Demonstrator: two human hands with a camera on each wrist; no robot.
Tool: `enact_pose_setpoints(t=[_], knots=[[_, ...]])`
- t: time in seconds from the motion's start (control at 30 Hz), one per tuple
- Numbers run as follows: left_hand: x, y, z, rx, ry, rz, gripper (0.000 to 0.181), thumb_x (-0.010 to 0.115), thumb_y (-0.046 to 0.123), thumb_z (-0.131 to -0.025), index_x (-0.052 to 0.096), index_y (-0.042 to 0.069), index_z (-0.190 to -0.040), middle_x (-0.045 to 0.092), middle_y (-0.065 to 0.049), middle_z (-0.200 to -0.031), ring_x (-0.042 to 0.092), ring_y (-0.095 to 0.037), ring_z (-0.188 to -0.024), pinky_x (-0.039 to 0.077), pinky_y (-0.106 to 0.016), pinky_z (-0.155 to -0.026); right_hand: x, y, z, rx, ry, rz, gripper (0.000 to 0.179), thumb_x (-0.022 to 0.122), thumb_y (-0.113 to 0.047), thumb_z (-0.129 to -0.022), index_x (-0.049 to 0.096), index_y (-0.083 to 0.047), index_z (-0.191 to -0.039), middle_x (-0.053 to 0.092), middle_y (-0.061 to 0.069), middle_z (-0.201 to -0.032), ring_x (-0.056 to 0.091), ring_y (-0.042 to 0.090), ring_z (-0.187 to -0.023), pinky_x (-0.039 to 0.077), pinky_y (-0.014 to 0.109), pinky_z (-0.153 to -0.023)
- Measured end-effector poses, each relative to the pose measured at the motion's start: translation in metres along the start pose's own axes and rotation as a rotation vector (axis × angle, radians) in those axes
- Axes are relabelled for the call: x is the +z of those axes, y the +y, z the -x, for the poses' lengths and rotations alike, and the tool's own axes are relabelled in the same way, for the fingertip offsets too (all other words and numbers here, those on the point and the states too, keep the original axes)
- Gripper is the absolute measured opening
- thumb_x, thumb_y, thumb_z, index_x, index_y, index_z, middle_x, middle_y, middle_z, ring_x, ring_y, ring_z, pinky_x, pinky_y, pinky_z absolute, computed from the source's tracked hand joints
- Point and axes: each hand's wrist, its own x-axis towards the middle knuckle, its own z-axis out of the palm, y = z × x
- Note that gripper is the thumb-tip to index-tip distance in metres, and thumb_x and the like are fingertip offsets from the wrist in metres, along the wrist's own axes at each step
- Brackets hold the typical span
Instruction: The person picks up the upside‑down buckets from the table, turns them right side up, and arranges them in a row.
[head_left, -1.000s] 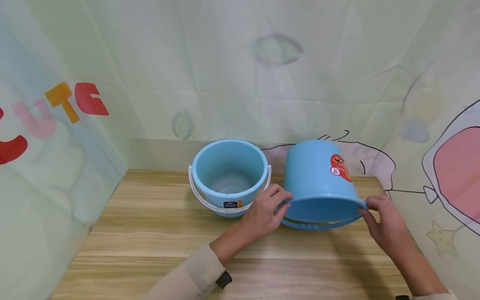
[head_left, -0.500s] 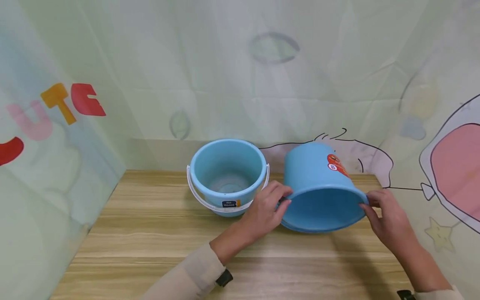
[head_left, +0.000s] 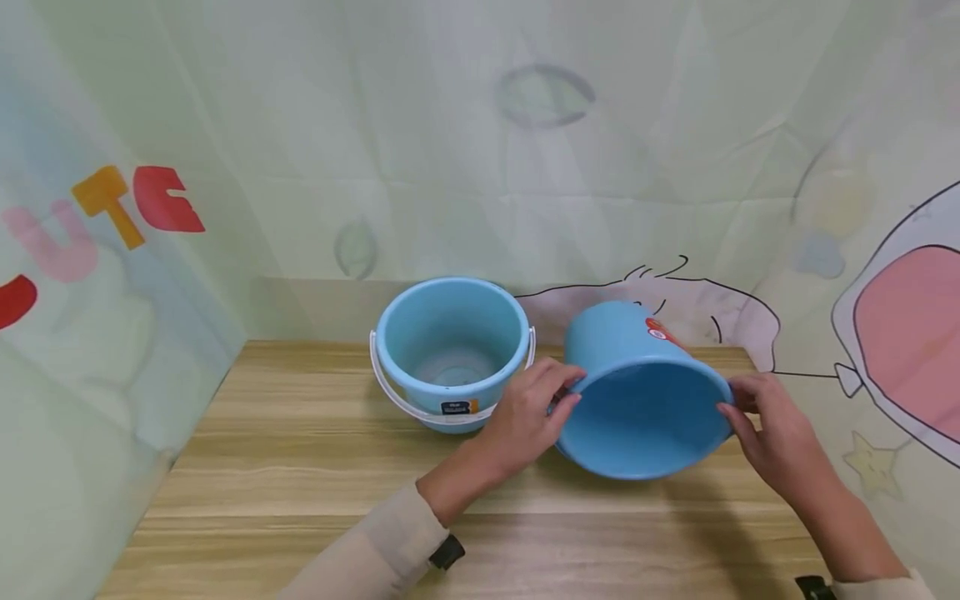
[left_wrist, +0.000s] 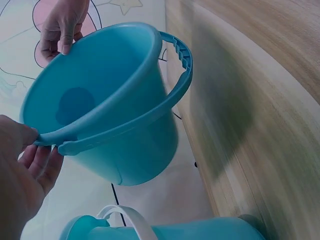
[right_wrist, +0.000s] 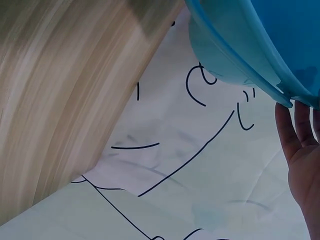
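Note:
A light blue bucket [head_left: 611, 337] with a red sticker is tipped on its side, its mouth facing the head camera. My left hand [head_left: 527, 417] pinches its rim at the left, thumb and fingers on either side of the edge. On the opposite side my right hand [head_left: 776, 429] grips the rim the same way. A blue handle [left_wrist: 145, 119] hangs below the mouth in the left wrist view, off the table. Left of it, a second light blue bucket [head_left: 459, 321] stands upright, with a white handle [head_left: 390, 392] lowered at its front and a dark label.
Both buckets are at the rear of a wood-grain table [head_left: 315, 492]. Behind and beside it hangs a pale green printed curtain [head_left: 420, 150], with coloured letters on the left and a pink balloon drawing on the right. The standing bucket is close to my left hand.
The held bucket has tilted further: its mouth has turned up toward the head camera and its base has sunk behind the rim. Both hands keep their hold. The upright bucket stays put.

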Motion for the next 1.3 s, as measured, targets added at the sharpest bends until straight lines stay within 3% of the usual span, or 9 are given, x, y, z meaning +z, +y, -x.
enact_pose_setpoints(t=[0.07,0.17,0.2,0.37,0.67,1.1,1.2,1.3], knots=[[0.000,0.001,-0.001,0.003,-0.002,0.004,0.027,0.074,0.003,-0.093,0.068,0.001,-0.119,0.067,-0.010,-0.105,0.069,-0.018,-0.092,0.060,-0.026,-0.080,-0.001,-0.001,0.000,0.011,-0.011,0.017,0.035,0.071,-0.005,-0.092,0.056,0.010,-0.120,0.059,0.018,-0.107,0.061,0.008,-0.089,0.035,-0.006,-0.091],[-0.001,0.002,-0.002,-0.002,-0.005,-0.001,0.027,0.075,0.003,-0.093,0.069,0.001,-0.120,0.068,-0.010,-0.104,0.068,-0.018,-0.090,0.059,-0.021,-0.079,-0.002,-0.003,-0.002,0.034,-0.028,0.035,0.059,0.082,0.019,-0.070,0.055,0.009,-0.122,0.060,0.016,-0.107,0.063,0.016,-0.085,0.033,-0.007,-0.090],[-0.001,0.002,-0.003,-0.005,-0.007,-0.006,0.027,0.075,0.004,-0.093,0.069,0.001,-0.120,0.068,-0.010,-0.104,0.068,-0.017,-0.090,0.058,-0.019,-0.079,-0.002,-0.003,-0.002,0.043,-0.034,0.033,0.062,0.083,0.021,-0.068,0.055,0.009,-0.122,0.060,0.016,-0.107,0.063,0.018,-0.085,0.032,-0.008,-0.090],[-0.003,0.003,-0.005,-0.031,-0.024,-0.005,0.028,0.074,0.005,-0.094,0.070,0.001,-0.121,0.069,-0.010,-0.104,0.067,-0.017,-0.088,0.056,-0.016,-0.078,-0.004,-0.006,-0.004,0.074,-0.055,0.019,0.058,0.082,0.017,-0.073,0.056,0.008,-0.124,0.060,0.015,-0.107,0.066,0.025,-0.085,0.030,-0.009,-0.088],[-0.006,0.005,-0.011,-0.079,-0.030,0.013,0.028,0.073,0.004,-0.094,0.071,0.000,-0.121,0.070,-0.012,-0.107,0.068,-0.018,-0.089,0.058,-0.019,-0.078,-0.002,-0.006,-0.007,0.116,-0.061,0.011,0.053,0.079,0.017,-0.077,0.056,0.008,-0.123,0.059,0.016,-0.104,0.065,0.027,-0.083,0.033,-0.008,-0.079],[-0.013,0.010,-0.021,-0.150,-0.088,0.035,0.031,0.074,0.007,-0.095,0.070,0.000,-0.124,0.070,-0.012,-0.105,0.068,-0.017,-0.090,0.058,-0.018,-0.079,-0.004,-0.005,-0.014,0.096,-0.040,0.026,0.056,0.080,0.016,-0.076,0.058,0.007,-0.127,0.061,0.017,-0.105,0.065,0.028,-0.085,0.033,-0.009,-0.077],[-0.015,0.011,-0.024,-0.178,-0.108,0.038,0.032,0.073,0.007,-0.095,0.070,0.000,-0.126,0.070,-0.012,-0.104,0.068,-0.017,-0.091,0.058,-0.017,-0.080,-0.005,-0.006,-0.017,0.119,-0.058,0.032,0.054,0.079,0.014,-0.079,0.057,0.006,-0.128,0.061,0.017,-0.107,0.065,0.028,-0.086,0.049,0.003,-0.071],[-0.016,0.010,-0.026,-0.192,-0.112,0.042,0.032,0.074,0.007,-0.095,0.070,0.000,-0.125,0.069,-0.011,-0.102,0.068,-0.016,-0.090,0.059,-0.017,-0.080,-0.005,-0.006,-0.020,0.117,-0.070,0.037,0.053,0.078,0.014,-0.081,0.057,0.006,-0.129,0.061,0.018,-0.108,0.066,0.030,-0.087,0.062,0.028,-0.064]])
